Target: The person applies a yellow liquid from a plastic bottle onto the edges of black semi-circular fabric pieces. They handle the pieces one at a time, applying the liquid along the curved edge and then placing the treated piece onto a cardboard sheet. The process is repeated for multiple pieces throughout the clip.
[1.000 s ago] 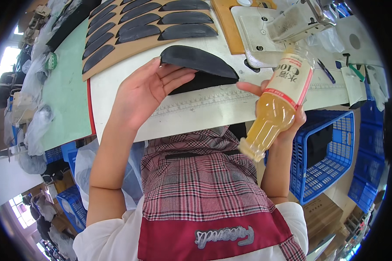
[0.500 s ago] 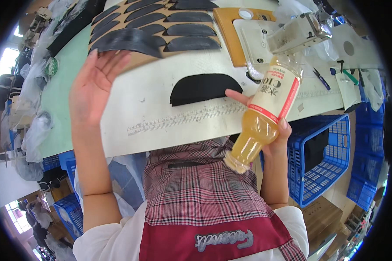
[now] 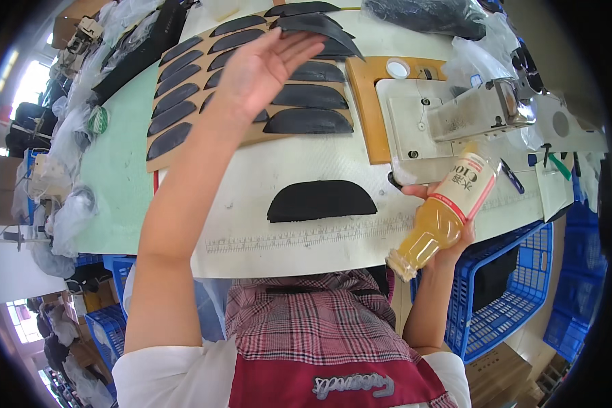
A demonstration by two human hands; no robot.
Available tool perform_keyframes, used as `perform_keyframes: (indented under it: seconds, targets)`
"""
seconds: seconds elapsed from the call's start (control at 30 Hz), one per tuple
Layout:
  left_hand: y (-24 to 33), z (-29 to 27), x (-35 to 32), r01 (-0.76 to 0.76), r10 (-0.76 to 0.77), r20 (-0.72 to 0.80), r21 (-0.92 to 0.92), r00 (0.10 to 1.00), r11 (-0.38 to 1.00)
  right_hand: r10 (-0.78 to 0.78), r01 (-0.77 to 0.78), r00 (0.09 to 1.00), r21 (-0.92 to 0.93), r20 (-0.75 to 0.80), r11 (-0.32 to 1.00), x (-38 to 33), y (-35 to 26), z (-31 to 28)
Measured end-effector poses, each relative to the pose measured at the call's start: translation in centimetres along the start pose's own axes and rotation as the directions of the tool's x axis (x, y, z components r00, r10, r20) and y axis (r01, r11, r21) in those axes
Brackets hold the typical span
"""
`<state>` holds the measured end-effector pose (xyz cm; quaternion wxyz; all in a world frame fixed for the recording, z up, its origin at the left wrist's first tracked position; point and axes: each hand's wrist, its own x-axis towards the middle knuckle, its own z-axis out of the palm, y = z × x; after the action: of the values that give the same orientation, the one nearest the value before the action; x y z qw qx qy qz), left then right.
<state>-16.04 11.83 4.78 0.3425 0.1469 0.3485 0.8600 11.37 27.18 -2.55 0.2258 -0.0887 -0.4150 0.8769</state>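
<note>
Above the far end of a brown board, my left hand grips a glossy dark half-moon piece between thumb and fingers. Rows of similar dark half-moon pieces lie on the board. My right hand is wrapped round a clear bottle of yellow liquid with a white and red label. The bottle is tilted, its narrow neck toward me. On the white tabletop between my arms rests a black fabric half-moon piece, touched by neither hand.
A sewing machine with an orange-brown surround stands to the right. Beyond it lie a dark-handled tool and plastic bags. A printed ruler runs along the table's near side. Below the right edge sits a blue crate.
My left hand has carried the dark half-moon piece farther away and to the right, over the board's far rows. The bottle in my right hand now appears farther right and slightly lower.
</note>
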Motion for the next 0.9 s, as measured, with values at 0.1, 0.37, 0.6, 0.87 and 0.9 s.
perform_keyframes:
  seconds: [0.1, 0.37, 0.6, 0.87, 0.9]
  targets:
    - [-1.5, -2.3, 0.7, -0.025, 0.030, -0.036, 0.138, 0.999, 0.990, -0.060, 0.060, 0.998, -0.046, 0.006, 0.997, 0.2, 0.3, 0.3]
    - [-2.6, -5.9, 0.1, 0.032, 0.220, -0.246, 0.732, 0.944, 0.681, -0.078, 0.079, 0.997, -0.056, 0.020, 0.995, 0.3, 0.5, 0.2]
    - [-2.7, -6.2, -0.5, -0.024, 0.513, -0.103, 0.972, 0.852, 0.234, -0.037, 0.036, 0.999, -0.044, -0.009, 0.998, 0.2, 0.2, 0.1]
    - [0.3, -4.5, -8.2, 0.181, 0.525, -0.107, 0.979, 0.844, -0.093, -0.077, 0.077, 0.997, -0.062, -0.001, 0.995, -0.2, 0.6, -0.6]
    - [0.5, -4.3, -10.2, 0.149, 0.421, -0.128, 0.989, 0.898, -0.019, -0.100, 0.100, 0.995, -0.077, 0.000, 0.992, -0.1, 0.6, -0.5]
